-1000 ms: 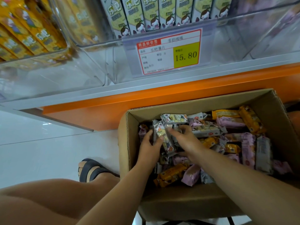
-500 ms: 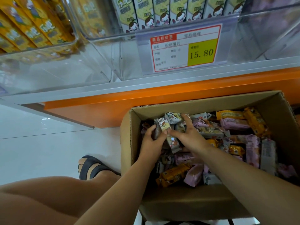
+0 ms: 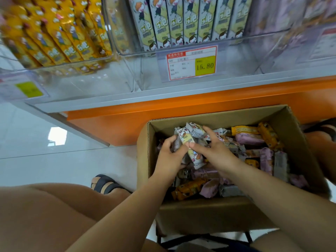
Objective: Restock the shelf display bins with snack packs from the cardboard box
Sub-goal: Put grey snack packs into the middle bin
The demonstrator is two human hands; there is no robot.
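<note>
An open cardboard box (image 3: 214,213) stands in front of me, filled with several loose snack packs in grey, pink and orange wrappers. My left hand (image 3: 168,159) grips a bunch of grey snack packs (image 3: 185,137) at the box's far left corner. My right hand (image 3: 212,151) pinches the same bunch from the right, thumb on a pack, fingers spread over the others. Above, a clear shelf bin (image 3: 258,44) holds upright grey-green packs. Left of it, a second clear bin (image 3: 60,68) holds yellow packs.
A price tag (image 3: 190,63) reading 15.80 hangs on the middle bin's front. An orange shelf base (image 3: 181,110) runs behind the box. My knee (image 3: 41,215) and sandalled foot (image 3: 104,184) are at lower left on white floor tiles. Pink packs (image 3: 250,139) lie right in the box.
Both hands have lifted the bunch of grey packs a little toward the box's far edge. My head has tilted up, showing more of the shelf bins.
</note>
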